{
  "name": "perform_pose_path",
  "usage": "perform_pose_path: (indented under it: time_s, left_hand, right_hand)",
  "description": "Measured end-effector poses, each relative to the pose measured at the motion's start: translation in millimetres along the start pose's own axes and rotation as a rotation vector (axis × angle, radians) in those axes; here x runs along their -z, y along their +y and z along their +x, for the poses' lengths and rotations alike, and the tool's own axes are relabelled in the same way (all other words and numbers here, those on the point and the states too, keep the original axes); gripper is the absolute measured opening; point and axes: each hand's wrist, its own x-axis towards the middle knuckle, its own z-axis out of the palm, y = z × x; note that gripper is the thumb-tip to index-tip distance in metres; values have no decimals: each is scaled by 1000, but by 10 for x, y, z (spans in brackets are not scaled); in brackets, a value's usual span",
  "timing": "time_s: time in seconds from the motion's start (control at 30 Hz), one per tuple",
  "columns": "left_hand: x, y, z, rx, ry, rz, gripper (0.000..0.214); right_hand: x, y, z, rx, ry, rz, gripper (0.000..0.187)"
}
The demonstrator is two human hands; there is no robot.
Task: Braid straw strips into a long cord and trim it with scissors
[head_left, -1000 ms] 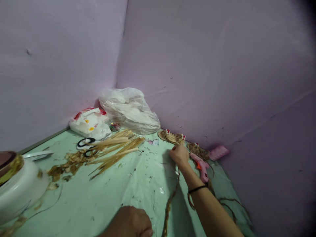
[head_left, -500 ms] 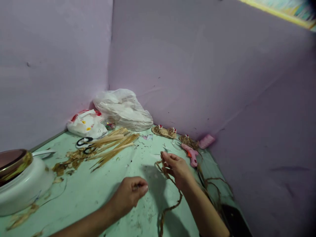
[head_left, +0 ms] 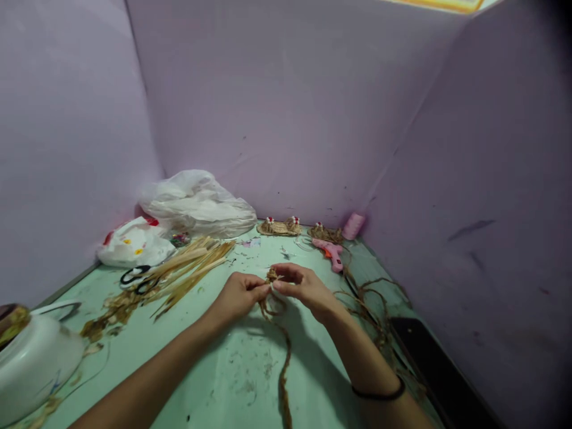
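Note:
A brown braided cord (head_left: pixel 285 363) runs up the green tabletop to a small bunched end between my hands. My left hand (head_left: pixel 240 295) pinches this bunched part with thumb and forefinger from the left. From the right, my right hand (head_left: pixel 304 289) grips the same part with thumb and fingertips, its fingers curved over it. A loop of the cord hangs just below my fingertips. Beyond my hands lie two small woven slipper shapes with red and white trims, the left slipper (head_left: pixel 280 228) and the right slipper (head_left: pixel 326 234).
A pink glue gun (head_left: pixel 330 253) and pink thread spool (head_left: pixel 353 226) lie back right. Loose cord (head_left: pixel 379 310) and a black phone-like slab (head_left: pixel 429 363) are at right. Dry straw strips (head_left: pixel 192 268), scissors (head_left: pixel 134 275), plastic bags (head_left: pixel 196 202) and a white pot (head_left: pixel 40 363) occupy the left.
My left hand has come over to the right hand and now grips the cord too. The right hand has shifted slightly left in view. The camera view has turned right.

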Motion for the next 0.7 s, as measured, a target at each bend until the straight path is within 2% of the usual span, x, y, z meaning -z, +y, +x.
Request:
perform_pose_path:
  time_s: [0.1, 0.2, 0.4, 0.6, 0.7]
  left_hand:
    - [73, 40, 3, -72, -64, 109, 28]
    - [64, 71, -13, -112, -139, 189, 29]
    - [46, 51, -31, -73, 8, 440, 31]
    - [128, 76, -13, -111, -3, 473, 34]
    - [164, 160, -27, -78, -60, 473, 30]
  right_hand:
    - [12, -9, 0, -6, -131, 30, 53]
    - [-27, 26, 12, -76, -129, 71, 47]
    - [-9, 79, 15, -120, -128, 139, 34]
    - [-8, 108, 33, -121, -122, 326, 22]
    - [-64, 110, 36, -117, -149, 405, 20]
